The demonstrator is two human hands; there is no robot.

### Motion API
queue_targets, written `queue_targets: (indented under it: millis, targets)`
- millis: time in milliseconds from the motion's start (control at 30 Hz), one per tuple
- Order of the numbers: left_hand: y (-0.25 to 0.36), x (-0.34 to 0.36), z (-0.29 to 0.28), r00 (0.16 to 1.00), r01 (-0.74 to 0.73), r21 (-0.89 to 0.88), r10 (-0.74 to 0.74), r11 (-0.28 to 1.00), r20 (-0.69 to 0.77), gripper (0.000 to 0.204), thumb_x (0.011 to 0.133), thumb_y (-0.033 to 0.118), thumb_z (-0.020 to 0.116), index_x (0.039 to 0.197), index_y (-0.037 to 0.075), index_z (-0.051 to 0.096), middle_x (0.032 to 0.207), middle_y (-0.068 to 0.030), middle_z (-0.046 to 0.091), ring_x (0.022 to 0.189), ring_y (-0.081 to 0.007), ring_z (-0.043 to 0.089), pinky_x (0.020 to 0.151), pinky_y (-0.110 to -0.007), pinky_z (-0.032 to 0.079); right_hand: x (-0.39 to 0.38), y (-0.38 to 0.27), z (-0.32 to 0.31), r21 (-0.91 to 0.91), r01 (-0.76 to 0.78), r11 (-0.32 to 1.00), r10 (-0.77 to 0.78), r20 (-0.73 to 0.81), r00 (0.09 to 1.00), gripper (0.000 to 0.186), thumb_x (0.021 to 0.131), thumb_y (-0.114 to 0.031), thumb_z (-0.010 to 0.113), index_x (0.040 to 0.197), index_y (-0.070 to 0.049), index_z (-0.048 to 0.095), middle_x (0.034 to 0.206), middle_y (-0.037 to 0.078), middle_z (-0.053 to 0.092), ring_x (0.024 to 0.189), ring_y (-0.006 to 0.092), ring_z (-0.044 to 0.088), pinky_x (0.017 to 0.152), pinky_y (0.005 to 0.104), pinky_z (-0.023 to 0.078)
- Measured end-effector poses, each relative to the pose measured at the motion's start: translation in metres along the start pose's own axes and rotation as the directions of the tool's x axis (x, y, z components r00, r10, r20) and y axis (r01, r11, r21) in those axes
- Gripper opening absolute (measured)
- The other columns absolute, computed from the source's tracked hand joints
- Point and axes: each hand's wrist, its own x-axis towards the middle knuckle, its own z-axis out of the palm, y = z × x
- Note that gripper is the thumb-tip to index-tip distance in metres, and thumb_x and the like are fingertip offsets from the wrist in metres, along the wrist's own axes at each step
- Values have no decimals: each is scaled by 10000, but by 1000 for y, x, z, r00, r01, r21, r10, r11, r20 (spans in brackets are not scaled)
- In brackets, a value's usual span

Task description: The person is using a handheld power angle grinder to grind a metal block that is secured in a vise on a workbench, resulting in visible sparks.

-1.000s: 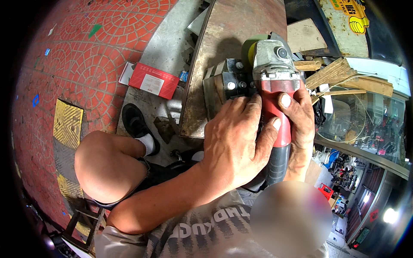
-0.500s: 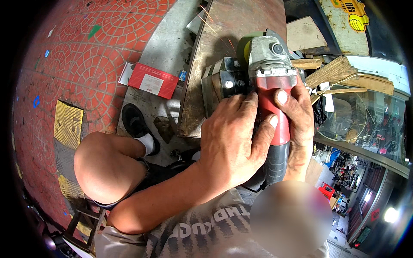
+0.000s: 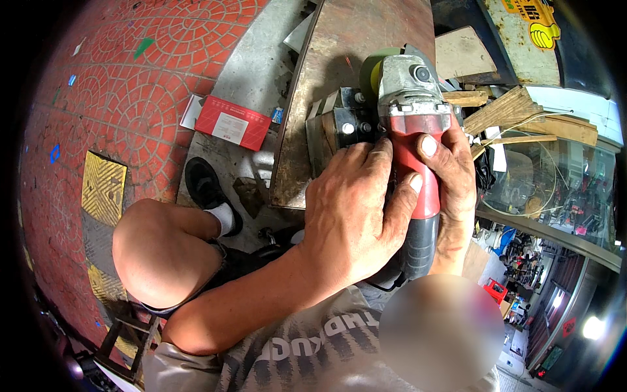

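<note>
A red and black angle grinder point(image 3: 421, 186) with a grey metal head points away from me. Its pale greenish-yellow disc point(image 3: 377, 73) shows at the left of the head. My left hand point(image 3: 353, 215) is closed around the tool's left side, the thumb lying across the red body. From the right, my right hand point(image 3: 457, 166) wraps the body just behind the head, thumb on top. Beside the disc stands a metal block with black plates and bolts point(image 3: 343, 124), on the brown workbench point(image 3: 356, 32). Where the disc meets it is hidden by the grinder head.
Left of the bench, a red and white box point(image 3: 232, 122) lies on the concrete. Wood offcuts point(image 3: 509, 111) and a coiled wire crowd a glass-topped case point(image 3: 581, 183) at the right. My bent knee point(image 3: 166, 255) and shoe point(image 3: 206, 183) are beside the bench; a metal stool point(image 3: 127, 333) is lower left.
Orange spark streaks over the bench have thinned to a faint trace. Both hands and the grinder hold nearly the same position.
</note>
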Motion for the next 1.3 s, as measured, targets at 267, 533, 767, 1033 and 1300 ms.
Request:
queue_targets:
  millis: [267, 533, 767, 1033, 1300]
  targets:
    - [-2, -2, 1, 999, -21, -9, 21, 1000, -29, 387, 1052, 124, 803, 1351, -106, 713, 1168, -293, 756, 1055, -509, 751, 918, -542, 599, 0, -1, 3, 21, -12, 1000, 12, 9, 1000, 920, 934, -211, 940, 1714, 28, 515, 1439, 184, 764, 1280, 258, 754, 1151, 389, 583]
    - [0, -1, 2, 1000, -3, 3, 3, 1000, -8, 380, 1045, 125, 808, 1342, -94, 717, 1160, -288, 757, 1045, -505, 752, 904, -545, 602, 0, 8, -9, 48, 9, 999, -10, 18, 1000, 925, 930, -185, 941, 1720, 23, 508, 1452, 182, 759, 1302, 263, 750, 1171, 404, 576]
    - [-1, -4, 2, 999, -18, 19, 19, 1000, -27, 388, 1038, 114, 810, 1345, -102, 711, 1166, -280, 762, 1052, -502, 755, 913, -545, 606, 1, 3, -1, 57, -2, 998, 0, 42, 999, 954, 933, -178, 939, 1740, 30, 475, 1483, 189, 744, 1340, 271, 735, 1198, 407, 557]
    - [0, -5, 2, 999, -39, 15, 39, 999, -5, 383, 1034, 105, 807, 1345, -98, 715, 1142, -263, 761, 1032, -475, 756, 897, -535, 605, -6, 3, -2, 84, 7, 996, -9, 14, 1000, 982, 924, -196, 945, 1748, 32, 461, 1488, 193, 738, 1326, 279, 737, 1185, 409, 565]
    - [-1, -5, 5, 999, -54, 38, 54, 998, -1, 384, 1027, 115, 811, 1339, -89, 719, 1132, -265, 757, 1018, -484, 749, 892, -538, 603, -12, 6, -7, 59, 13, 998, -11, -32, 999, 977, 924, -203, 944, 1746, 22, 467, 1470, 192, 743, 1309, 277, 742, 1163, 412, 581]
